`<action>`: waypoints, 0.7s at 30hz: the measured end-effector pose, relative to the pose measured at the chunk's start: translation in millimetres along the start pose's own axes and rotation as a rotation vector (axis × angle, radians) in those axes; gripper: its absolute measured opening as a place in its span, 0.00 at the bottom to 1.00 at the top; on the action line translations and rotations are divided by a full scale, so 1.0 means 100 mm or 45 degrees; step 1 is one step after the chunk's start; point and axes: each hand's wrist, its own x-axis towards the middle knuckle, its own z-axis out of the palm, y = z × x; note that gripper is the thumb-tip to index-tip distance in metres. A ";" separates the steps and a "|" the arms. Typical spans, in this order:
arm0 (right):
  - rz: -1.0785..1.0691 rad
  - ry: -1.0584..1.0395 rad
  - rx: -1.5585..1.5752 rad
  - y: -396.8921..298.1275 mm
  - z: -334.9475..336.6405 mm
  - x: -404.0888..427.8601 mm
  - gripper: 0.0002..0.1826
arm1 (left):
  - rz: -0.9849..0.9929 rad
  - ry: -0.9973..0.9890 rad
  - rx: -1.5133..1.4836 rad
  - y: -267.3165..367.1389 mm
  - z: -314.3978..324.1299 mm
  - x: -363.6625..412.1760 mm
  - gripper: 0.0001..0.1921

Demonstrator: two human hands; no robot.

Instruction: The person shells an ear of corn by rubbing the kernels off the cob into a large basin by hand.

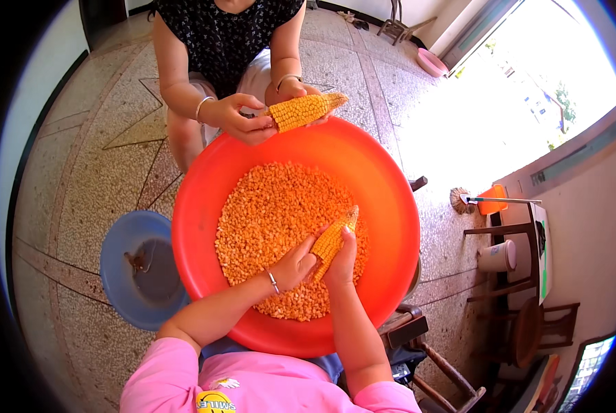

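Note:
My right hand grips a yellow corn cob from the right, its thumb lying along the upper side. From the left, my left hand, with a bracelet on its wrist, holds the lower part of the same cob. Some fingers are hidden behind it. The cob slants, with its pale tip pointing up and away from me; its lower end looks stripped of kernels. Both hands are over a large orange-red plastic basin, where a wide layer of loose corn kernels covers the bottom.
Across the basin sits another person, holding a second corn cob over the far rim. A blue basin with a little debris stands at the left. To the right are a wooden stool, a mop and a lidded bucket.

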 end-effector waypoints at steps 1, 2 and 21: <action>-0.030 -0.012 -0.068 -0.02 0.02 -0.02 0.13 | -0.157 -0.071 -0.158 0.04 -0.04 0.01 0.30; -0.060 -0.023 -0.137 -0.02 0.03 -0.03 0.13 | -0.315 -0.141 -0.315 0.08 -0.08 0.01 0.31; 0.238 -0.071 0.241 -0.14 -0.02 0.02 0.19 | -0.568 -0.077 -0.906 0.22 -0.11 0.10 0.30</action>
